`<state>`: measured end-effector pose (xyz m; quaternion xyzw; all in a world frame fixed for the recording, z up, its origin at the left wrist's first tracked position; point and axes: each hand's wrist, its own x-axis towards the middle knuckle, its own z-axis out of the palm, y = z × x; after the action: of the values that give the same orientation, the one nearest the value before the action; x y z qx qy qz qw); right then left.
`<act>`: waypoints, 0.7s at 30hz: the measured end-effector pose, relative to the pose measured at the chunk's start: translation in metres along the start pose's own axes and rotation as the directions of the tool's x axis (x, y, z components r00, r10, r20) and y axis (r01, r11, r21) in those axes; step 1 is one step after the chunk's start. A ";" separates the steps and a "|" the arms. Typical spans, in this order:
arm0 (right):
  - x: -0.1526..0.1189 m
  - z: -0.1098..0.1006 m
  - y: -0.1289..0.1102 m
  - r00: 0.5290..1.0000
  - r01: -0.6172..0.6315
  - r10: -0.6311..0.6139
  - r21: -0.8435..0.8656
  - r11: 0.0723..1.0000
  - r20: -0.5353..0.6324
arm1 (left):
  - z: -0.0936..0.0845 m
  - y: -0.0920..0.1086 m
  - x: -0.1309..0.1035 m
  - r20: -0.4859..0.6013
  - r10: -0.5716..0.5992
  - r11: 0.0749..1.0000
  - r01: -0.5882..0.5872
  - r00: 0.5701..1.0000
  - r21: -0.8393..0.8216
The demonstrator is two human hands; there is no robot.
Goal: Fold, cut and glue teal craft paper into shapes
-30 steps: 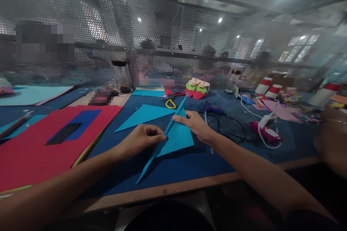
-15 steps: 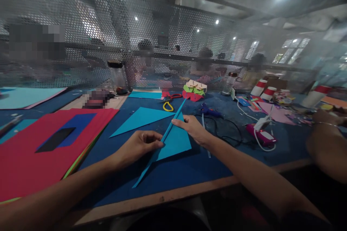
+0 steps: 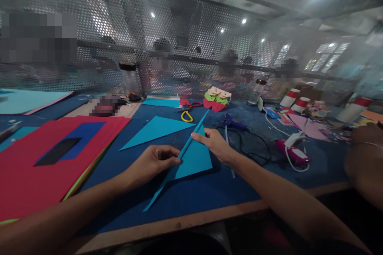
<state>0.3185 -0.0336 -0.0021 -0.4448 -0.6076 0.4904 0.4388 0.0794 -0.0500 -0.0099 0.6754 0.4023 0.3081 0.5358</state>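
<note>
A blue paper sheet (image 3: 196, 159) with a narrow rolled or folded edge lies slantwise on the dark blue table. My left hand (image 3: 158, 159) pinches the lower middle of that edge between thumb and fingers. Farther up the same edge, my right hand (image 3: 212, 141) grips it with the thumb on top. The edge runs on past both hands, with one pointed end toward me and the other away. A second blue paper triangle (image 3: 155, 130) lies flat behind my left hand.
Red sheets (image 3: 26, 175) are stacked left. Yellow-and-red-handled scissors (image 3: 187, 116), a blue glue gun (image 3: 233, 122) and a magenta tool (image 3: 295, 153) lie beyond and right. Another person's arm (image 3: 365, 159) is at far right. A perforated screen (image 3: 185, 63) stands behind.
The view has shifted slightly, so surrounding items appear a little displaced. Both hands keep their hold on the blue paper in nearly the same pose.
</note>
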 end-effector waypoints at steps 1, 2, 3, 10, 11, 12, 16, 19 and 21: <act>0.000 0.000 0.000 1.000 0.002 -0.002 -0.006 1.000 0.002 | 0.000 -0.001 0.000 0.007 0.005 1.000 -0.005 1.000 0.013; 0.000 0.000 0.000 1.000 0.003 -0.003 -0.011 1.000 0.005 | 0.000 -0.001 0.000 0.014 0.013 1.000 -0.013 1.000 0.023; -0.001 0.000 0.000 1.000 0.004 -0.004 -0.015 1.000 0.007 | 0.000 -0.001 -0.001 0.020 0.020 0.999 -0.020 1.000 0.031; -0.001 0.000 -0.002 1.000 0.017 -0.017 -0.037 0.999 0.005 | -0.001 -0.002 -0.001 0.032 -0.006 0.998 0.005 0.999 0.056; -0.001 0.000 -0.003 1.000 0.019 -0.019 -0.038 0.999 0.007 | -0.001 -0.003 -0.001 0.033 -0.003 0.998 0.002 0.999 0.056; -0.001 0.000 -0.003 1.000 0.021 -0.020 -0.038 0.999 0.011 | -0.001 -0.004 -0.001 0.032 0.005 0.999 -0.007 0.999 0.054; -0.002 0.000 -0.003 1.000 0.016 -0.016 -0.040 0.999 0.019 | -0.002 -0.008 0.000 0.033 0.035 0.998 -0.037 0.999 0.044; -0.004 0.000 -0.004 1.000 0.017 -0.017 -0.056 0.998 0.002 | -0.002 -0.009 -0.001 0.045 0.001 0.999 -0.002 0.999 0.034; -0.006 0.000 -0.005 1.000 0.021 -0.022 -0.069 0.997 -0.007 | -0.002 -0.008 -0.002 0.049 -0.030 0.999 0.029 0.998 0.026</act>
<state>0.3187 -0.0400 0.0023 -0.4552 -0.6272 0.4625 0.4308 0.0751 -0.0499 -0.0175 0.6834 0.4026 0.2784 0.5416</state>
